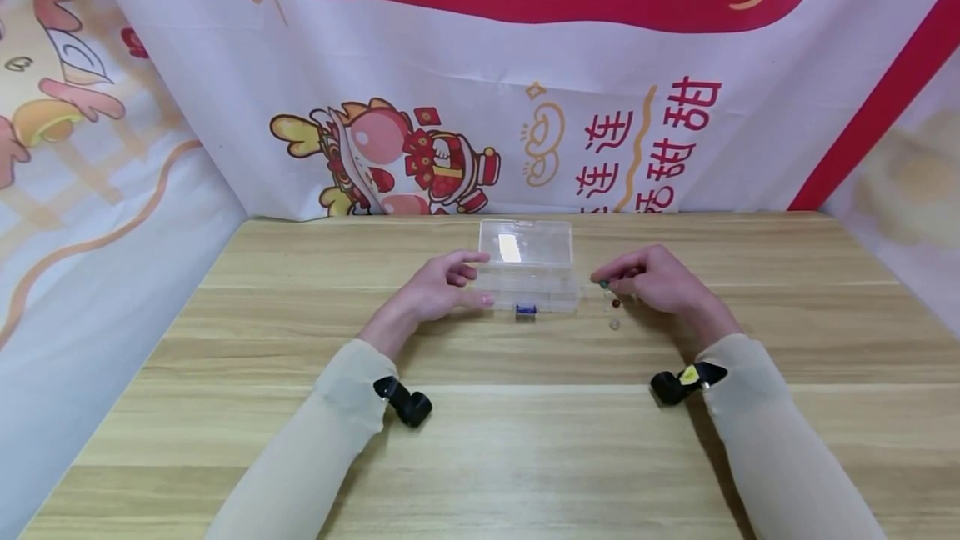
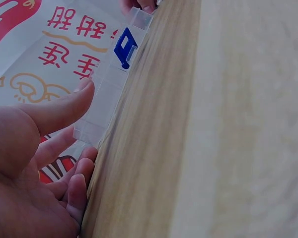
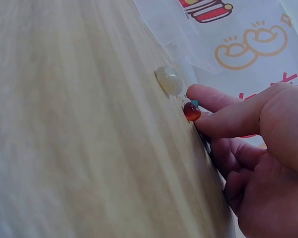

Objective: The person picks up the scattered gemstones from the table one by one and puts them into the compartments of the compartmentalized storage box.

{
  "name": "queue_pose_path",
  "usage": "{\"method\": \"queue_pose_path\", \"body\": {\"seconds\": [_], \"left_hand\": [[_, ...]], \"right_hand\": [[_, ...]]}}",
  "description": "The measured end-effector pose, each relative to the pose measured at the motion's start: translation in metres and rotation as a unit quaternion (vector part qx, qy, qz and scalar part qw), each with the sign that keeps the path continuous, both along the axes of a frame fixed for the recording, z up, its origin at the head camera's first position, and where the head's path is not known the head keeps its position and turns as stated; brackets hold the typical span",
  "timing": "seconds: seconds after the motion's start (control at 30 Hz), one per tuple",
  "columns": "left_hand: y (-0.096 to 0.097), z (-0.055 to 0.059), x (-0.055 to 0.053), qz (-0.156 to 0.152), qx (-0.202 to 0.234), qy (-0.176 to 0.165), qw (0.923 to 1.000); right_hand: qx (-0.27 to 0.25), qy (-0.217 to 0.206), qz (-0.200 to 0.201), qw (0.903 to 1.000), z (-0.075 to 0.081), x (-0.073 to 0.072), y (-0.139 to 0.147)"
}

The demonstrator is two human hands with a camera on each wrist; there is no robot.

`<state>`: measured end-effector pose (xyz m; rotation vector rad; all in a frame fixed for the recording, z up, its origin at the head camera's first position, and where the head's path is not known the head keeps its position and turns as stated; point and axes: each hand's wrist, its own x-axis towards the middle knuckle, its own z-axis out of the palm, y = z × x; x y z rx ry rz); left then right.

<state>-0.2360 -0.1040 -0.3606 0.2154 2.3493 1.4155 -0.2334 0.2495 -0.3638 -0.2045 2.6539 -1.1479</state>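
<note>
A clear plastic box (image 1: 547,300) with a blue latch (image 1: 526,311) lies on the table, its transparent lid (image 1: 536,242) swung up at the back. My left hand (image 1: 441,286) holds the box's left end, thumb at the front corner and index finger towards the back. To the right of the box, my right hand (image 1: 654,277) pinches a small green bead (image 1: 604,283) between thumb and index finger; the fingers partly hide it. Just beside those fingertips sits a red-brown bead (image 3: 191,112). Closer to me lies a milky white bead (image 3: 169,81).
The box and beads rest on a wood-grain table (image 1: 525,440). Behind it hangs a printed cloth (image 1: 450,48) reaching the table's back edge. Each sleeve carries a small black wrist camera, the left one (image 1: 405,402) and the right one (image 1: 678,384).
</note>
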Motion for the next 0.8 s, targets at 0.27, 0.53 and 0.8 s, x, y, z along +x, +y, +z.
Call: {"method": "queue_pose_path", "body": {"seconds": [0.27,0.53,0.8], "left_hand": [[-0.0006,0.0008,0.0006,-0.001,-0.003,0.001,1.0],[-0.0002,0.0016,0.0009,-0.003,0.0,0.004,1.0],[0.0001,0.002,0.0008,0.001,-0.001,0.001,1.0]], "right_hand": [[0.001,-0.005,-0.003,1.0,0.0003,0.0009,-0.0011],[-0.002,-0.008,0.001,1.0,0.0007,0.0007,-0.0014],[0.002,0.0,0.014,0.9999,0.0002,-0.0003,-0.0012]]}}
